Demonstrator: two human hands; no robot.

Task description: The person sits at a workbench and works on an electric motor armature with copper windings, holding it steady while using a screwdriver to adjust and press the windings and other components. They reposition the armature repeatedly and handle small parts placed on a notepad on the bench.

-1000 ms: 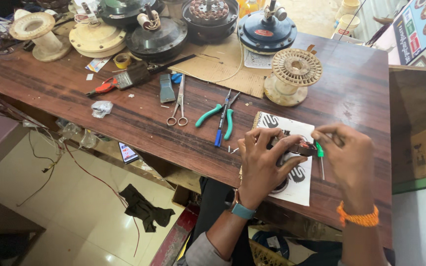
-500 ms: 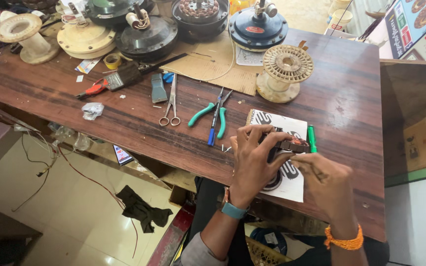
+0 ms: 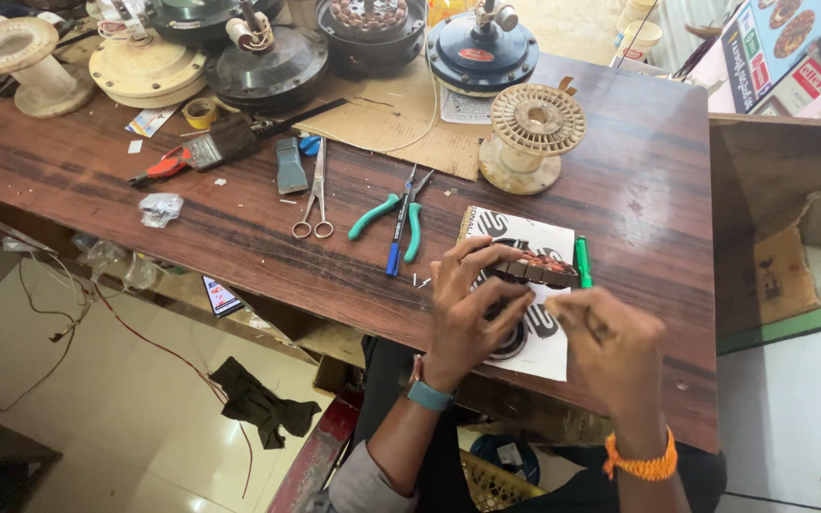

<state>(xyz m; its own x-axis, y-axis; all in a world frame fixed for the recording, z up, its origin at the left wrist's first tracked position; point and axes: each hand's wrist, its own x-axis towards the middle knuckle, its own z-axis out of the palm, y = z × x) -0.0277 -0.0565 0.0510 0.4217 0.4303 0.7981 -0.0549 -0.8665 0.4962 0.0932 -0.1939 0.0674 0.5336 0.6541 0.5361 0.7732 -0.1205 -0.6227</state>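
My left hand (image 3: 468, 309) rests on a round motor stator with copper windings (image 3: 536, 267), fingers curled over its near side and pressing it down on a white printed sheet (image 3: 545, 347). My right hand (image 3: 612, 350) hovers just right of it, fingers pinched together near the stator's edge; what they pinch is too small to make out. A green-handled screwdriver (image 3: 582, 262) lies on the sheet beside the stator, free of both hands.
On the brown wooden bench (image 3: 648, 180) lie green-handled pliers (image 3: 394, 217), a blue pen (image 3: 397, 237), scissors (image 3: 315, 197) and a red-handled tool (image 3: 159, 167). Fan motor housings (image 3: 482, 47) and a cream spool (image 3: 531, 133) stand at the back. Wires trail on the floor at left.
My right hand has put the green screwdriver down on the sheet and drawn back towards me, fingers now pinched. My left hand stays on the stator.
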